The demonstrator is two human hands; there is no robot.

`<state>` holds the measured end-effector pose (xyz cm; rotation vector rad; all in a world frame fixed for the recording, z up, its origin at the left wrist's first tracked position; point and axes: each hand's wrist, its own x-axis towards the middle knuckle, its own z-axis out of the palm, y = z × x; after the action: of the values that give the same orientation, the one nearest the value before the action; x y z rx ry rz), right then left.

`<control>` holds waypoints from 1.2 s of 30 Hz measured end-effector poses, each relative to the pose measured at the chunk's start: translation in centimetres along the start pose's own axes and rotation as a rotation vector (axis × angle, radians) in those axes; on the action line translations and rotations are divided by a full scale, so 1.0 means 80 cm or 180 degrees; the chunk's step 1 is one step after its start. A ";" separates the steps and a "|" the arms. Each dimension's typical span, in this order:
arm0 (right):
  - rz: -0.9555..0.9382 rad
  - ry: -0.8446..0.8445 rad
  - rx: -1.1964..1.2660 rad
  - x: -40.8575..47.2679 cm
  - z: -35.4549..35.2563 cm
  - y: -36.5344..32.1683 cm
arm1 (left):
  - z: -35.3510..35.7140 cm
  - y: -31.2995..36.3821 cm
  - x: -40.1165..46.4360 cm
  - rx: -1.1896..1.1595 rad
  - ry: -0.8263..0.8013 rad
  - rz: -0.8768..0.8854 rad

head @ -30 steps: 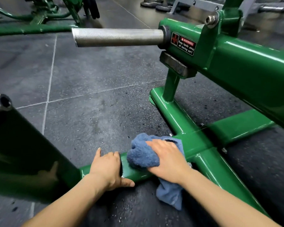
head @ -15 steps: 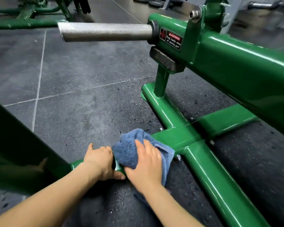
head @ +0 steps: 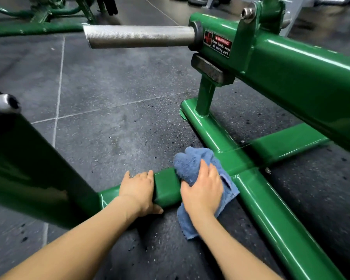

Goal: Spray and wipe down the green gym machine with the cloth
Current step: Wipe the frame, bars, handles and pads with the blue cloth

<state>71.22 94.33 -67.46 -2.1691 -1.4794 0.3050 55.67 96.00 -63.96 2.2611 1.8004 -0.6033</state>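
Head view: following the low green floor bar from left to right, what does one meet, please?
Slanted green post → left hand gripping the floor bar → blue cloth under the right hand → joint with the long base rail.

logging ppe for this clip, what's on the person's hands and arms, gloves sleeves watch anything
Nothing worn: the left hand and right hand are bare, without gloves or visible rings. Both forearms are uncovered up to the frame edge, with no sleeves, watch or wristband in view.
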 end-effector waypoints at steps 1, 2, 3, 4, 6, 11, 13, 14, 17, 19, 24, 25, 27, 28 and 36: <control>-0.0153 0.0021 -0.0025 -0.015 0.005 -0.005 | 0.001 0.000 0.001 -0.0064 0.0043 0.0061; -0.0356 0.0068 -0.0043 -0.029 0.010 -0.009 | 0.003 0.000 0.002 -0.0109 0.0098 0.0143; -0.0581 0.0098 -0.0039 -0.044 0.017 -0.016 | 0.007 -0.004 0.000 -0.0113 0.0164 0.0208; -0.0770 0.0086 -0.0060 -0.057 0.020 -0.021 | 0.009 -0.006 -0.003 -0.0083 0.0238 0.0269; -0.1060 -0.0083 -0.0083 -0.073 0.022 -0.020 | 0.016 -0.009 -0.012 0.0115 0.0381 0.0158; -0.2491 -0.0283 -0.0339 -0.034 0.007 0.036 | 0.016 -0.019 -0.036 0.0510 0.0293 -0.0203; -0.2586 -0.0423 -0.0329 -0.007 -0.005 0.040 | 0.015 -0.026 -0.039 0.0506 0.0261 -0.0274; -0.2470 -0.0480 -0.0314 0.004 -0.007 0.036 | 0.014 -0.029 -0.039 0.0503 0.0232 -0.0306; -0.1825 -0.0722 -0.0596 0.025 -0.002 -0.012 | 0.013 -0.040 -0.038 0.0510 0.0091 -0.0418; -0.1461 -0.1023 -0.0794 0.040 0.002 -0.049 | 0.010 -0.044 -0.039 0.0542 -0.0049 -0.0433; -0.1704 -0.1997 -0.0950 0.041 0.018 -0.117 | 0.003 -0.045 -0.041 0.0498 -0.0303 -0.0388; -0.1858 -0.1980 -0.0903 0.031 0.024 -0.122 | 0.003 -0.045 -0.041 0.0502 -0.0310 -0.0372; -0.2159 -0.1727 -0.0715 0.010 0.029 -0.120 | 0.007 -0.045 -0.041 0.0481 -0.0291 -0.0359; -0.2296 -0.1604 -0.0590 0.006 0.028 -0.112 | 0.010 -0.043 -0.040 0.0481 -0.0275 -0.0374; -0.2047 -0.1622 -0.0471 0.059 -0.011 -0.055 | 0.034 -0.027 -0.048 0.0483 -0.0172 -0.0849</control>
<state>69.87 99.67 -63.99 -1.6494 -2.4489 0.5511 52.37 92.04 -64.52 2.0851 2.1124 -0.8655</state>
